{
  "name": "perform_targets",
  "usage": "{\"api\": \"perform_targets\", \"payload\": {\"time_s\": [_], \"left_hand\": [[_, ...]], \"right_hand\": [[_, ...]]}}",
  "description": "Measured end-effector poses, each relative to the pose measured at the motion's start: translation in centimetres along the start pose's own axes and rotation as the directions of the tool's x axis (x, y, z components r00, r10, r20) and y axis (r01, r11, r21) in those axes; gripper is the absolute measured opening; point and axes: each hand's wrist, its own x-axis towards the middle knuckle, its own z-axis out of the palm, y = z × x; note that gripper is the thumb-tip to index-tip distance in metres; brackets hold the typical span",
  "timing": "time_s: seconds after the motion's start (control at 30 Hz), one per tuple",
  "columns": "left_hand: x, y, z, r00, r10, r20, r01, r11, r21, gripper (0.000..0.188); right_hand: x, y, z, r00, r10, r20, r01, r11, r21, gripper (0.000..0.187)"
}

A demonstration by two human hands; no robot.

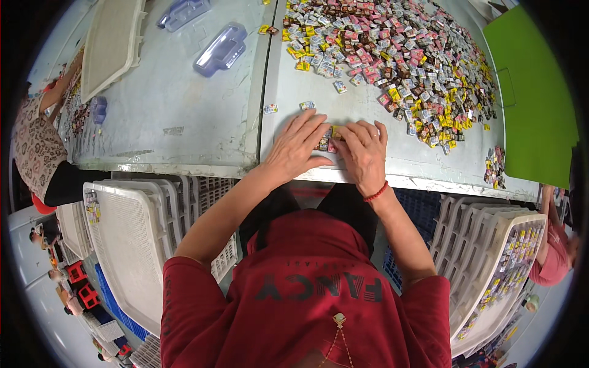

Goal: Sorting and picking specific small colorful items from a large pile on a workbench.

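Observation:
Close to the table's front edge, a small cluster of little rectangular packets [324, 145] lies between my two hands, in dark, yellow and pink colours. My left hand [296, 146] lies along the left side of the cluster with its fingers stretched out, partly covering it. From the right, my right hand [363, 154] bends its fingers onto the packets, and its fingertips meet a yellow packet [336, 132]. The rest of the cluster is hidden under the fingers. Two pale packets, one loose packet [270, 109] and another packet [307, 105], lie just beyond my left hand.
A wide heap of mixed packets [392, 55] covers the far right of the table [208, 122]. Clear plastic trays [222, 50] lie at the far left. Stacked white crates [126, 245] stand below the left edge, more crates [491, 270] below the right. A green board [540, 92] stands at right.

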Motion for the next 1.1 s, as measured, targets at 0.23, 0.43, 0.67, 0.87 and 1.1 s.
{"api": "perform_targets", "payload": {"time_s": [0.23, 0.43, 0.67, 0.87, 1.1], "left_hand": [[-0.1, 0.1, 0.4, 0.991, 0.008, 0.135, -0.025, 0.992, 0.126, 0.075], [0.2, 1.0, -0.5, 0.971, -0.026, 0.236, -0.015, 0.986, 0.169, 0.076], [-2.2, -0.6, -1.9, 0.965, -0.237, -0.111, 0.232, 0.971, -0.053, 0.055], [-1.6, -1.1, -2.1, 0.928, -0.329, -0.176, 0.317, 0.944, -0.093, 0.032], [0.7, 0.6, 0.4, 0.996, -0.082, -0.04, 0.084, 0.995, 0.059, 0.046]], "right_hand": [[-0.3, 0.7, 0.2, 0.991, -0.093, 0.097, 0.1, 0.993, -0.063, 0.022], [-1.1, 0.0, -0.3, 0.992, -0.085, 0.098, 0.1, 0.982, -0.158, 0.027], [-1.8, 3.1, -3.4, 0.938, 0.347, 0.004, -0.345, 0.934, 0.092, 0.02], [-0.4, 1.5, -2.0, 0.954, 0.299, 0.041, -0.301, 0.94, 0.158, 0.015], [0.7, 1.0, 0.1, 0.999, 0.02, 0.05, -0.019, 1.0, -0.013, 0.021]]}}
